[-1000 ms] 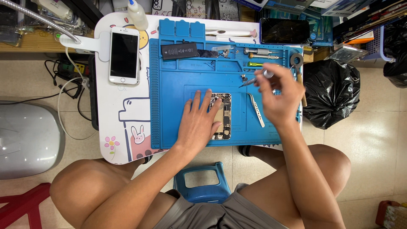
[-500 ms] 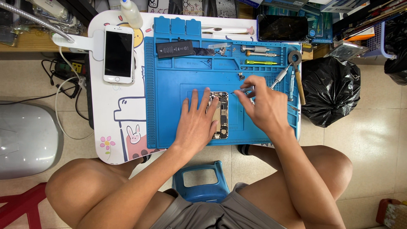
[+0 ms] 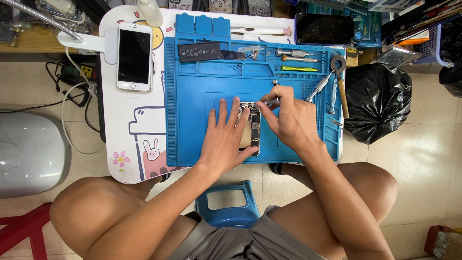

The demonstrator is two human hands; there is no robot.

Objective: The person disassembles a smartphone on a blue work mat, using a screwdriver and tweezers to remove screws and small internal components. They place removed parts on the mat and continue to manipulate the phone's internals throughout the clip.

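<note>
Left hand (image 3: 226, 139) lies flat with spread fingers on the blue work mat (image 3: 192, 120), and its palm side presses against the opened phone (image 3: 251, 127); it grips nothing, it only keeps the phone from sliding. Right hand (image 3: 288, 120) is pinched closed around thin metal tweezers (image 3: 267, 102), whose tip points down at the upper part of the phone, probably because the small parts inside need a fine touch. So the opened phone sits between both hands, partly under the left fingers and just below the right fingertips. On the white table (image 3: 130, 144), well apart to the left, rests a white phone (image 3: 134, 56). A black battery (image 3: 199, 51) lies at the mat's top edge. Screwdrivers (image 3: 320, 88) and a small hammer (image 3: 341, 82) wait near the right hand, easy to reach.
</note>
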